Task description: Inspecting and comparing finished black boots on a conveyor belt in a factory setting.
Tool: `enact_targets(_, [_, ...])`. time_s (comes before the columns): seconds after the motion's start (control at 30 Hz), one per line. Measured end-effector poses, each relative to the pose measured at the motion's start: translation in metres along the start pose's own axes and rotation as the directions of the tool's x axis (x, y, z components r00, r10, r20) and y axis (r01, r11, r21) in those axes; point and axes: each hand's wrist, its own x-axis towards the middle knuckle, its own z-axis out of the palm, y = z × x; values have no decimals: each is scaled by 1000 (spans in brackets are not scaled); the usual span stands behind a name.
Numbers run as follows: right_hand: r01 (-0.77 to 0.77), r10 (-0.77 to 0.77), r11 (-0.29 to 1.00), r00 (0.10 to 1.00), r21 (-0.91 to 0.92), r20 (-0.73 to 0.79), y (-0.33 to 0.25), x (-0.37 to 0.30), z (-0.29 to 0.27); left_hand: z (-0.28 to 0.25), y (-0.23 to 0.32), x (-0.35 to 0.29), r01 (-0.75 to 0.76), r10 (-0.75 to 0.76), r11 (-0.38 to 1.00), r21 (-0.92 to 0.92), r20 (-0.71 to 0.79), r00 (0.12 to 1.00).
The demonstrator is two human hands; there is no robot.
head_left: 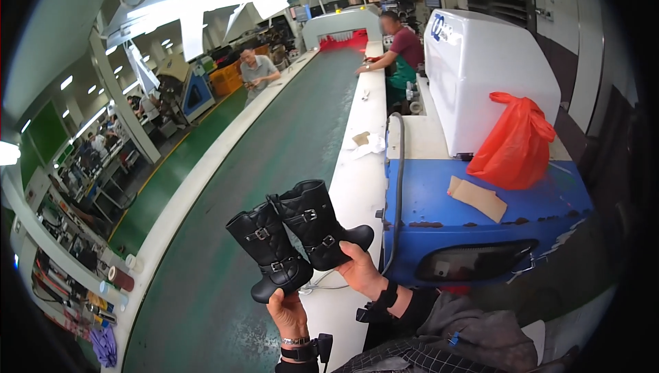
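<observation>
Two small black boots with quilted shafts and silver buckled straps are held up over the green conveyor belt point(226, 236). My left hand point(287, 315) grips the left boot point(271, 253) by its foot, with the thumb on the toe and the fingers underneath, mostly hidden. The right boot point(316, 225) points its toe to the right, and my right hand point(362, 271) is closed around its foot from below. Their shafts touch near the top and lean to the upper left.
A blue and white machine point(494, 64) stands right of the belt, with a red plastic bag point(515, 143) and a brown cardboard piece point(477, 198) on it. One person point(257, 70) is left of the belt, another point(401, 50) right. Spools and a purple cloth point(103, 344) lie at left.
</observation>
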Motion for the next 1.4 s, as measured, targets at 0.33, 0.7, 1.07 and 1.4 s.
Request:
enact_targets(0.33, [11,-11,999,1000,54,0,2,8,-5,-5,-4,10,26,-26,1000,14,9,1000])
enact_targets(0.7, [-2,2,1000,1000,19,-23,12,12,-6,-17,-3,16,49,-48,998,45,-27,998])
enact_targets(1.07, [-18,19,1000,994,7,-109,19,12,-11,-19,-6,16,77,-74,996,37,-77,994])
enact_targets(1.4, [-23,24,1000,996,11,-81,20,10,-14,-20,-6,15,75,-70,996,57,-83,994])
